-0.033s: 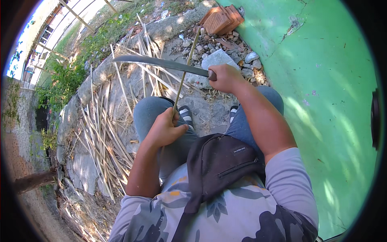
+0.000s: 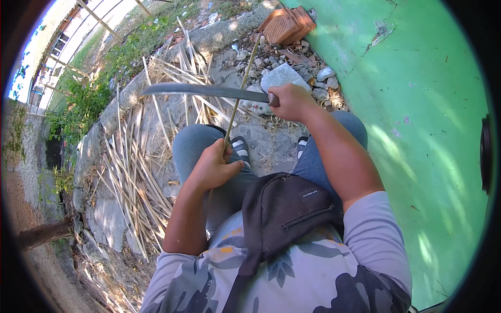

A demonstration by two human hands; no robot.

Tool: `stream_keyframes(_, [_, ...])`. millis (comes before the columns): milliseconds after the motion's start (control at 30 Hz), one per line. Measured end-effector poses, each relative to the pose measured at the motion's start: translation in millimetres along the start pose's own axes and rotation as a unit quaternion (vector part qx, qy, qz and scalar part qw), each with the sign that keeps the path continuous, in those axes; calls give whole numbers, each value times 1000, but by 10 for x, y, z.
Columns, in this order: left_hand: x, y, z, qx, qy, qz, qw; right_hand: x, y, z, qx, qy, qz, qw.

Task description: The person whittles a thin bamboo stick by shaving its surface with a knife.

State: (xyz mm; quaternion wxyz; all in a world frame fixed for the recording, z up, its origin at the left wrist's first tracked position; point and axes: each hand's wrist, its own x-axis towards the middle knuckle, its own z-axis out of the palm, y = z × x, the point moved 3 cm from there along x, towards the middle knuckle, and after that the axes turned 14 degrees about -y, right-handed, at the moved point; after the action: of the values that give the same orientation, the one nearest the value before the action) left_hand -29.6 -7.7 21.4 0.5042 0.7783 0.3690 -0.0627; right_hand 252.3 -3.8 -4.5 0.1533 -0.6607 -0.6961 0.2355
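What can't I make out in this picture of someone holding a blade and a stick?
All in the head view:
Handle of the blade: mostly hidden by the right hand.
Gripped part of the thin stick: hidden by the left hand.
Feet: partly hidden by the legs.
Dark object, far right: cut off by the round picture edge.
Pale scraps near the grass: too small to identify.

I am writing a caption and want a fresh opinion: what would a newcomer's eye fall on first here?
Probably the long grey metal knife, held in the right hand and crossing, in this view, the thin tan stick in the left hand. Next, the bright green cracked surface filling the right side, and the pale slender strips heaped at left.
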Motion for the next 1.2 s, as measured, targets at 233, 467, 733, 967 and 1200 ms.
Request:
stream_keyframes(233, [34, -26, -22, -31, -33, 1, 999, 76, 272, -64, 40, 8, 74, 996])
stream_keyframes(467, [3, -2, -42, -38, -27, 14, 999, 17, 36, -110, -38, -18, -5, 999])
stream_keyframes(733, [-93, -52, -57, -83, -29, 24, 996, -13, 132, -216, 51, 49, 29, 997])
stream_keyframes(967, [-45, 107, -11, 5, -35, 37, 999, -80, 134, -291, -36, -2, 35, 999])
stream_keyframes(1200, [-20, 76, -27, -28, -18, 28, 999, -83, 158, -259, 10, 39, 22, 999])
